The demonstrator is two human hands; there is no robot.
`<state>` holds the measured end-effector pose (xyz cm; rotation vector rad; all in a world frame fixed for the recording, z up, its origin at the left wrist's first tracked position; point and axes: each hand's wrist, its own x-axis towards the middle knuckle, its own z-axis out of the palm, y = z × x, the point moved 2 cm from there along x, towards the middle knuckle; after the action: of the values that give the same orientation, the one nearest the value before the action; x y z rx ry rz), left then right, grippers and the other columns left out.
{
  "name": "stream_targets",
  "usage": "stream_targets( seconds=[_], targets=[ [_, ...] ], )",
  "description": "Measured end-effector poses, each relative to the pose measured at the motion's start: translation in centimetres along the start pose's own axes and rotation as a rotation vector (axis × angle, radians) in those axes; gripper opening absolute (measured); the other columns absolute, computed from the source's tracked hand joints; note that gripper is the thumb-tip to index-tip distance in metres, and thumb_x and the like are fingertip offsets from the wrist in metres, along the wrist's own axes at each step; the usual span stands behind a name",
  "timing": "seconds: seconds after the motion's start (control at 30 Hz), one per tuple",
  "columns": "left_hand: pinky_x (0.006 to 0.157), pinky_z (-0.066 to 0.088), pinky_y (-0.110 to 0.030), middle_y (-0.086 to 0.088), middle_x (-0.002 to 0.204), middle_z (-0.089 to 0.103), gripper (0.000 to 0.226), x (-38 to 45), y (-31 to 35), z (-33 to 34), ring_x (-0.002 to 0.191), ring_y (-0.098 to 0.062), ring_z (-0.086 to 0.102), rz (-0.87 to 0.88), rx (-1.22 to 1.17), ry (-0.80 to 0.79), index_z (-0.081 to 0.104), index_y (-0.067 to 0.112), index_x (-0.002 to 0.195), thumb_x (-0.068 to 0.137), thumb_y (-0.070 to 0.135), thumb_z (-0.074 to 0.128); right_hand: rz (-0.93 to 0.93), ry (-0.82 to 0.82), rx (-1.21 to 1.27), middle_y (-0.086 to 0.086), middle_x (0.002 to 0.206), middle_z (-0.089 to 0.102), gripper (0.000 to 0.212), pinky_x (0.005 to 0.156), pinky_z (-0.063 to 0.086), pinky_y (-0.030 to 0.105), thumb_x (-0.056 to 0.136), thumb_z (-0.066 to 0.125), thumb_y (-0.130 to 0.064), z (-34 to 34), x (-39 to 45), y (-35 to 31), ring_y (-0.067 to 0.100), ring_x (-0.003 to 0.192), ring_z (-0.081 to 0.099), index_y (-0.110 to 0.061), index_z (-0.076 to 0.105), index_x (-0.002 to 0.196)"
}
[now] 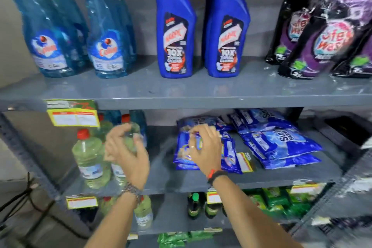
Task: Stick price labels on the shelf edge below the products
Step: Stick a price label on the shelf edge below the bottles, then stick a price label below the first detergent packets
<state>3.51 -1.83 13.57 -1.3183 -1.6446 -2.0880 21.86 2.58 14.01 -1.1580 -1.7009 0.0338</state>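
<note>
Head view, looking at grey metal shelving. Far left on the upper shelf (pixel 201 88): clear blue spray bottles (pixel 108 46). Below them, one price label (pixel 73 112) is stuck on the shelf edge (pixel 201 103), yellow with a green top, hanging slightly tilted.

Middle shelf, left: pale green bottles with red caps (pixel 88 157). My left hand (pixel 128 153) is raised in front of them, wrist with a metal bracelet (pixel 130 189), fingers (pixel 120 133) curled loosely; motion blur keeps me from telling whether they pinch anything. Another price label (pixel 81 201) sits on the middle shelf's edge, below the green bottles.

Centre of the upper shelf: two dark blue toilet cleaner bottles (pixel 175 32) standing upright, side by side. The shelf edge beneath them is bare grey.

My right hand (pixel 205 147) is up beside the left, well apart from it, a ring on one finger and a dark band with orange on the wrist. Thumb and fingertips are pinched together on something small; too blurred to name. Behind the hand lie blue detergent packets (pixel 269 141) in flat stacks, with a loose label (pixel 244 162) resting against them.

Right, upper shelf: purple and black refill pouches (pixel 322 42) leaning. Bottom shelf: green packets (pixel 281 201), two more labels on the edge above.
</note>
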Motion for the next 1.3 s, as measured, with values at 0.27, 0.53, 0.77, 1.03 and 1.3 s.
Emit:
stream_targets(
  seconds=[0.27, 0.53, 0.77, 1.03, 1.3],
  targets=[
    [0.096, 0.045, -0.052, -0.008, 0.109, 0.071, 0.029, -9.6, -3.5, 15.3, 0.094, -0.028, 0.067, -0.579, 0.174, -0.692, 0.064, 0.034, 0.103, 0.077, 0.036, 0.052, 0.604, -0.317, 0.127, 0.009, 0.091, 0.070, 0.016, 0.073, 0.054, 0.030, 0.082, 0.055, -0.005, -2.2, -0.4, 17.7, 0.026, 0.078, 0.065, -0.011, 0.065, 0.094],
    [0.100, 0.042, -0.044, -0.010, 0.104, 0.072, 0.024, -8.8, -3.6, 19.6, 0.098, -0.034, 0.064, -0.622, 0.564, -0.902, 0.069, 0.025, 0.098, 0.089, 0.024, 0.047, 0.935, -0.334, 0.283, 0.018, 0.106, 0.071, 0.019, 0.082, 0.045, 0.026, 0.087, 0.058, -0.010, 0.3, 1.1, 22.5, 0.031, 0.102, 0.064, -0.001, 0.067, 0.102],
    [0.097, 0.046, -0.043, -0.011, 0.099, 0.071, 0.019, -7.7, -5.9, 23.6, 0.095, -0.032, 0.064, -0.705, 0.544, -1.010, 0.066, 0.022, 0.080, 0.087, 0.027, 0.049, 1.086, -0.335, 0.327, 0.016, 0.108, 0.070, 0.032, 0.079, 0.045, 0.026, 0.086, 0.063, -0.030, 3.6, 1.8, 24.3, 0.030, 0.105, 0.063, -0.004, 0.068, 0.104],
    [0.064, 0.045, -0.024, -0.001, 0.084, 0.065, 0.017, -8.4, -7.1, 24.0, 0.079, -0.019, 0.058, -0.819, 0.273, -0.856, 0.074, 0.015, 0.090, 0.086, 0.017, 0.057, 1.076, -0.285, 0.309, 0.015, 0.104, 0.073, 0.020, 0.082, 0.047, 0.023, 0.081, 0.070, -0.015, 4.7, 1.8, 24.4, 0.025, 0.100, 0.065, -0.005, 0.072, 0.098],
    [0.062, 0.051, -0.032, 0.006, 0.071, 0.073, 0.014, -7.2, -5.2, 20.0, 0.082, -0.023, 0.069, -0.898, -0.067, -0.769, 0.072, 0.026, 0.071, 0.079, 0.015, 0.071, 0.974, -0.261, 0.464, 0.017, 0.097, 0.074, 0.024, 0.087, 0.056, 0.048, 0.076, 0.074, -0.014, 0.8, 1.8, 21.5, 0.030, 0.091, 0.070, -0.002, 0.071, 0.097]
  ],
)
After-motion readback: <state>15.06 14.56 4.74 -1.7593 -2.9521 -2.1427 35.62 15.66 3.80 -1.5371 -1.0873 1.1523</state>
